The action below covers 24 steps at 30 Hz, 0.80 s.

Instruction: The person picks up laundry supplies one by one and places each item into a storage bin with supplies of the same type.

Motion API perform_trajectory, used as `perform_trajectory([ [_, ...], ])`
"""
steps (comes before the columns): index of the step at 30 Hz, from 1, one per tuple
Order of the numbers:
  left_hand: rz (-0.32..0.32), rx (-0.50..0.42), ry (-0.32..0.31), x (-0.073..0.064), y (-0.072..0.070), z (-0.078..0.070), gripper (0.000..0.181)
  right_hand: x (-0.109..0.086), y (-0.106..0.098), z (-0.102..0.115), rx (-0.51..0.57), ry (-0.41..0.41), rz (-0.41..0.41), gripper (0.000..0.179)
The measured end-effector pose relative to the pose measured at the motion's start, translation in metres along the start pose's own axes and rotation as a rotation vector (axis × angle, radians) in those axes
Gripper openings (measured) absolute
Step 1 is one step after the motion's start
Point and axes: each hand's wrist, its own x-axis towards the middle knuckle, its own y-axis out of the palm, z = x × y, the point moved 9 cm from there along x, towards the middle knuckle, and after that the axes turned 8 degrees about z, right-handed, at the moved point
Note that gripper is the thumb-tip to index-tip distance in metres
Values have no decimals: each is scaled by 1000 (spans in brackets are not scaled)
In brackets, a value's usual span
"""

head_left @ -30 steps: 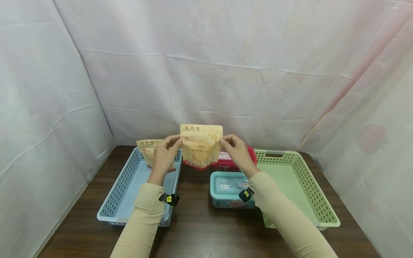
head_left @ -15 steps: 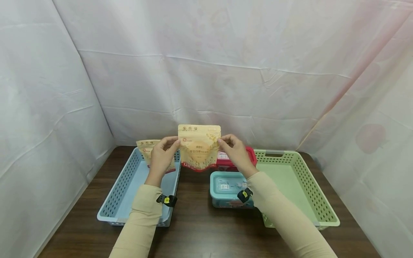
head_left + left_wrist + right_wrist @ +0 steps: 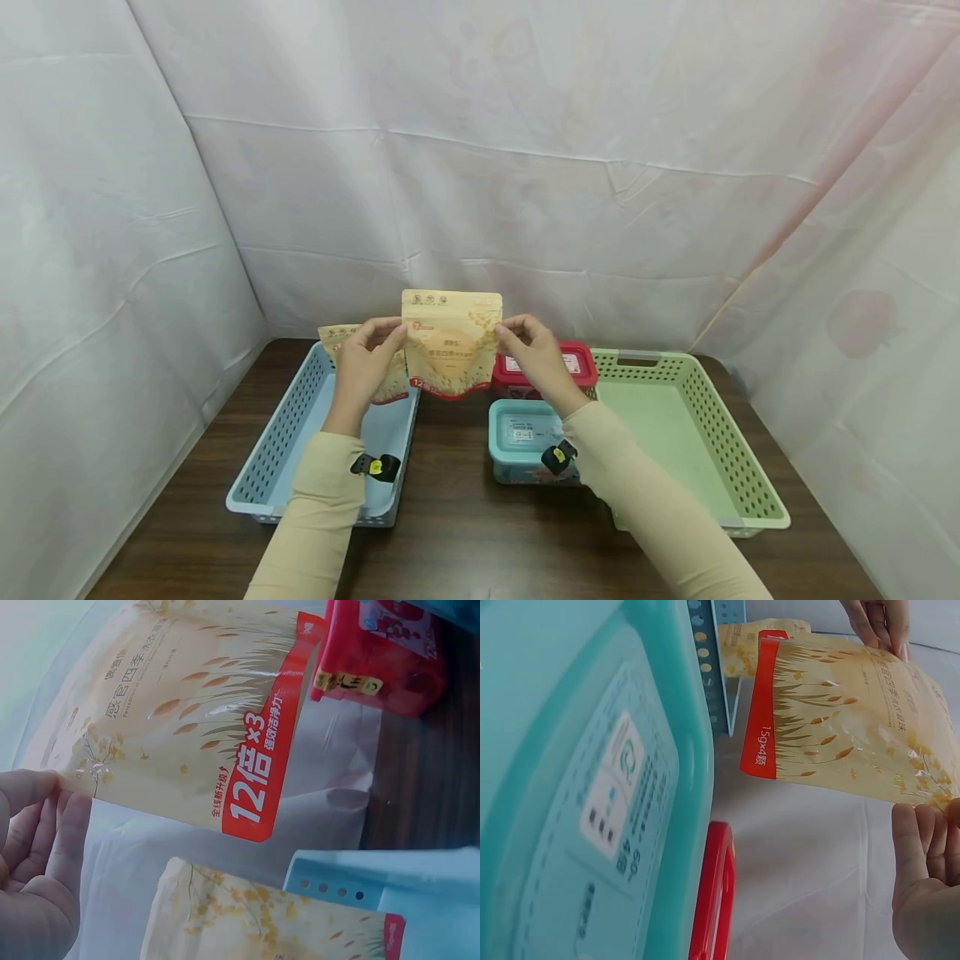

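Observation:
A pale yellow stand-up pouch [image 3: 452, 346] with a red band along its bottom is held upright above the table. My left hand [image 3: 365, 367] pinches its left edge between thumb and fingers. On the opposite edge, my right hand [image 3: 542, 362] grips it the same way, as the right wrist view also shows. Behind my left hand, a second pouch [image 3: 393, 383] of the same design leans in the blue basket [image 3: 262, 462], partly hidden. In the left wrist view this second pouch [image 3: 247, 922] shows below the held one.
A teal lidded box [image 3: 521, 442] stands on the brown table [image 3: 457, 525] under my right wrist. Behind it is a red lidded box [image 3: 577, 367], overlapped by my right hand. The green basket [image 3: 667, 433] stands at the right, and white cloth [image 3: 480, 208] hangs behind everything.
Both hands have shifted slightly left with the pouch between them. More of the red box now shows, and the held pouch overlaps the blue basket's right edge further.

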Motion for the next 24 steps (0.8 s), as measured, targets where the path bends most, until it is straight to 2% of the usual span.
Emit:
perform_trajectory([
  [7,-15,-26,-20,-2,-11,3,41,-2,13,2,11,-14,20,24],
  [24,-120,94,-33,-17,-54,8,43,-1,59,12,72,-52,102,23],
])
